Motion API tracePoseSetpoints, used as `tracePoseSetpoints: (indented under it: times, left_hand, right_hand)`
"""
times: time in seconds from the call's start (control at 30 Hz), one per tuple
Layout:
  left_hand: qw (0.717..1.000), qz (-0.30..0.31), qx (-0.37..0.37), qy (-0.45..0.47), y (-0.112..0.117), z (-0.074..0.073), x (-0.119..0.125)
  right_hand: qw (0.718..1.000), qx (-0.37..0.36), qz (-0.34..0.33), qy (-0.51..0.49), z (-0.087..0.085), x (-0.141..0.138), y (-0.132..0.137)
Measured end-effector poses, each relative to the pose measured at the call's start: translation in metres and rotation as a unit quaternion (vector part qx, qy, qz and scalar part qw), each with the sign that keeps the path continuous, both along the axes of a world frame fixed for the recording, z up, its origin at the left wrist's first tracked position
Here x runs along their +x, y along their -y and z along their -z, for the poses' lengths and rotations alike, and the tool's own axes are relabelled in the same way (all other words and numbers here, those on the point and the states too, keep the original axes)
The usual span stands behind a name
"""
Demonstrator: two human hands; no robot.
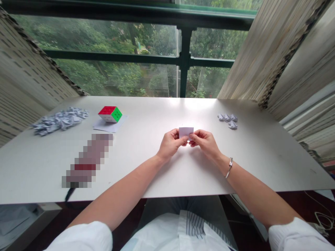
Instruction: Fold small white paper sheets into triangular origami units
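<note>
At the frame's center, left hand (170, 143) and right hand (206, 140) pinch one small paper (186, 131), seemingly part-folded; folded pieces (232, 124) at right look finished, while flat sheets (119, 124) at left appear unworked.

nothing legible in view

no text, label, brand, number or sign can be read here. coarse pixel blocks cover the long pinkish item (87, 160) at the left, so whether any print stands on it cannot be told. the small dark marks on the green side of the puzzle cube (117, 114) are too small to make out.
</note>
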State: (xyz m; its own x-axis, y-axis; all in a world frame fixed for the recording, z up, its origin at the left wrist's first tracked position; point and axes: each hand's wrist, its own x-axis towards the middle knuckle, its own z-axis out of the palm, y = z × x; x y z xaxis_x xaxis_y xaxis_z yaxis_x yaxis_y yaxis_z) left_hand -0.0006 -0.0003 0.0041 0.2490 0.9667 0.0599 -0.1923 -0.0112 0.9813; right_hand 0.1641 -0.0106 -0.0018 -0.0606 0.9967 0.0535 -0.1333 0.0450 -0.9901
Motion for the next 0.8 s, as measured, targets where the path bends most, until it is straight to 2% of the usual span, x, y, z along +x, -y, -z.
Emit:
tracePoseSetpoints:
  times: [0.3, 0.63, 0.8]
  left_hand:
    - [0.999, 0.028, 0.001, -0.018, 0.0025, -0.0014, 0.001]
    - [1.0, 0.01, 0.008, 0.0, 0.004, -0.0045, 0.0053]
    - [0.999, -0.023, -0.018, 0.018, -0.0007, -0.0012, 0.0009]
  right_hand:
    - [0.997, 0.043, 0.017, 0.059, 0.0009, -0.0012, 0.001]
    - [0.994, 0.06, 0.02, 0.086, -0.0012, -0.0057, 0.0045]
    - [0.994, 0.064, 0.039, 0.08, -0.0004, -0.0018, 0.0009]
